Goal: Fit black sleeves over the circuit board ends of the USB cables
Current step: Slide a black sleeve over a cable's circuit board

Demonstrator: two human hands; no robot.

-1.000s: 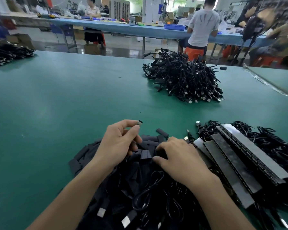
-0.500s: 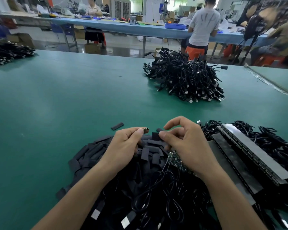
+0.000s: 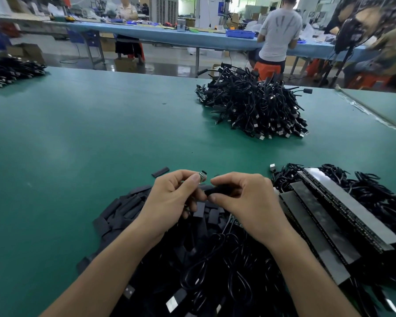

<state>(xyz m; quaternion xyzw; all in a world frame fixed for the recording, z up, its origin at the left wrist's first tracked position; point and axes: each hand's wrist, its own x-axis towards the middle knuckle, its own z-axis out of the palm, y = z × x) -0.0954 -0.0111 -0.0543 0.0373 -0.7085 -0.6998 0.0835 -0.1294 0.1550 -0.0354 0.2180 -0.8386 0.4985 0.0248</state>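
My left hand point(image 3: 172, 197) pinches the small circuit board end point(image 3: 202, 175) of a USB cable between thumb and forefinger, its metal tip poking up. My right hand point(image 3: 242, 200) grips a black sleeve point(image 3: 217, 190) and holds its open end against the left fingers, just below the board tip. Beneath both hands lies a heap of flat black sleeves point(image 3: 121, 209) and a tangle of black USB cables point(image 3: 215, 271). How far the sleeve covers the board is hidden by my fingers.
A single stray sleeve point(image 3: 160, 172) lies on the green table point(image 3: 78, 138) ahead of my left hand. A big pile of cables point(image 3: 254, 104) sits at mid-right. Taped cable strips point(image 3: 343, 216) lie at right. People work at a blue bench behind.
My right hand lifted from the sleeve heap with a black sleeve and came up to meet my left hand, which stayed raised holding the board end.
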